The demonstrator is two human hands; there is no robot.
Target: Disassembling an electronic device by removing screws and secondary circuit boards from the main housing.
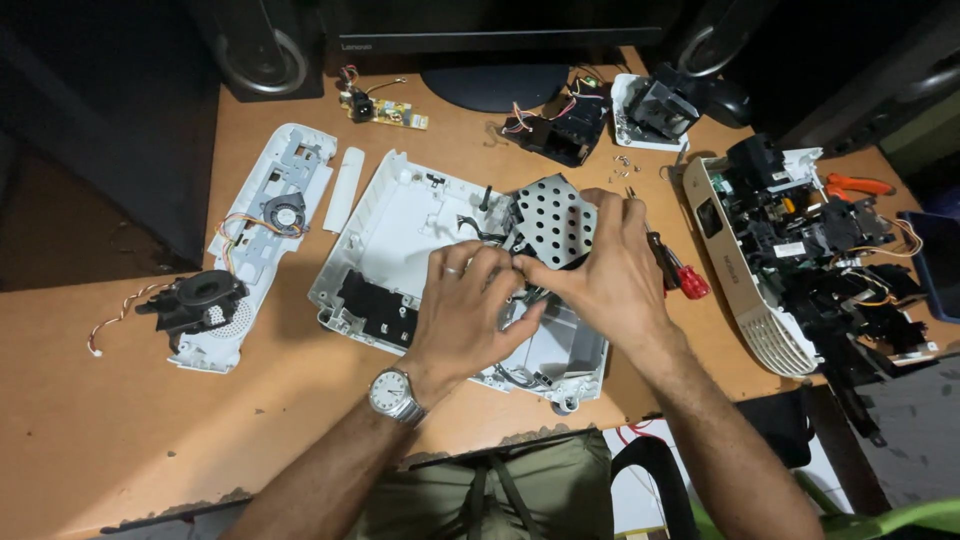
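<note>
A white plastic housing shell (pixel 400 215) of a dismantled device lies in the middle of the wooden desk. On its right half sits a perforated metal shield plate (pixel 552 215). My left hand (pixel 470 310), with a ring and a wristwatch, rests on the shell with its fingertips at the plate's lower edge. My right hand (pixel 610 270) lies over the plate's right side, fingers pinching at the same spot where both hands meet. What the fingers pinch is hidden. A screwdriver with a red and black handle (pixel 680 272) lies just right of my right hand.
A second opened white device (pixel 790 260) full of black parts and wires stands at right, orange pliers (pixel 855 185) behind it. A white panel with a small fan (pixel 275 210) and a black blower (pixel 195 298) lie left. Circuit board (pixel 385 108), monitor base (pixel 495 85) and loose screws (pixel 622 165) sit at the back.
</note>
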